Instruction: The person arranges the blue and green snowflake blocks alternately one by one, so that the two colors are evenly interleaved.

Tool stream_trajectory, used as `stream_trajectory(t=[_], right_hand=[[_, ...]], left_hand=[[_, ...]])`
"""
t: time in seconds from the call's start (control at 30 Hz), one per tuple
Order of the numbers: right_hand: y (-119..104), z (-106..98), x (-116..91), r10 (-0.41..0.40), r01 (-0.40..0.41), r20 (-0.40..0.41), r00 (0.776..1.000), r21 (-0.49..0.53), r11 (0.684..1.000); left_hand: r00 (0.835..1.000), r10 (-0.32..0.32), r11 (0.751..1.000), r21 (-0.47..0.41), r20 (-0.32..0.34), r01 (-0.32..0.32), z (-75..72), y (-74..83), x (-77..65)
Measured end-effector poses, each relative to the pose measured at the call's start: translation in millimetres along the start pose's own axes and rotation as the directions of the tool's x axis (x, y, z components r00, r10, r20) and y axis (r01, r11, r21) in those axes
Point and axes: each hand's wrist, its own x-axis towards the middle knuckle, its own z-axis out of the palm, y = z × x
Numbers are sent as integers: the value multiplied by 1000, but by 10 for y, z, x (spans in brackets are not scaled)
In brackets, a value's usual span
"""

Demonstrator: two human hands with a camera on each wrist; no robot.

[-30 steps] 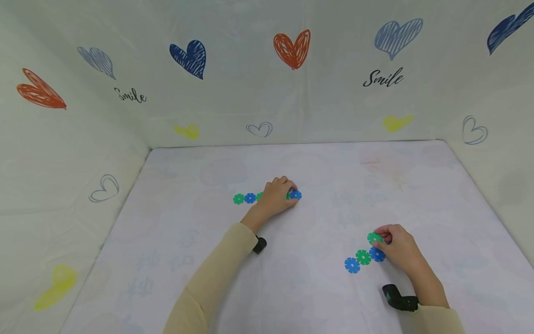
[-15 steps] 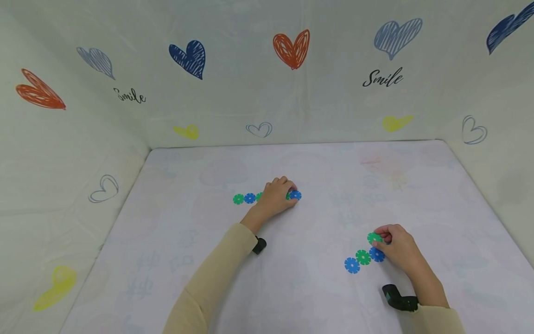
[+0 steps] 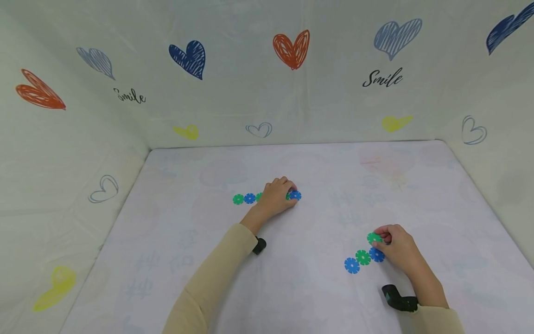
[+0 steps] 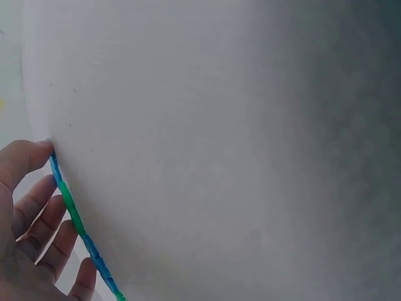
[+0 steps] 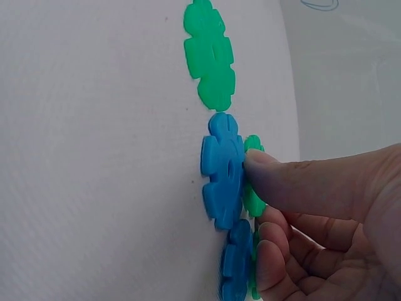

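Note:
In the head view my left hand lies over a row of green and blue flower-shaped discs, hiding its middle. Its thumb and index finger pinch a blue disc at the row's right end. In the left wrist view the other fingertips touch the row along its edge. My right hand pinches a green disc between thumb and fingers, just beyond a blue disc. Left of that lie another green disc and a blue disc. The right wrist view shows a further blue disc beside the fingers.
The discs lie on a white-covered table. Pale cloth walls with printed hearts stand behind it and along both sides. A black wrist device sits near the right sleeve.

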Motion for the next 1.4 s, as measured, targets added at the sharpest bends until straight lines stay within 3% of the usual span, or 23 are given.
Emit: stream_trajectory(t=[0.7, 1.17, 1.4], right_hand=[[-90, -9, -31, 34, -33, 38, 999, -16, 999], [-95, -31, -14, -33, 33, -3, 999, 3, 999], [-158, -42, 64, -94, 96, -28, 995, 92, 991]], left_hand=[[1000, -7, 999, 48, 24, 6, -20, 38, 8], [999, -9, 1000, 20, 34, 9, -38, 20, 10], [1000, 3, 1000, 19, 28, -4, -31, 18, 9]])
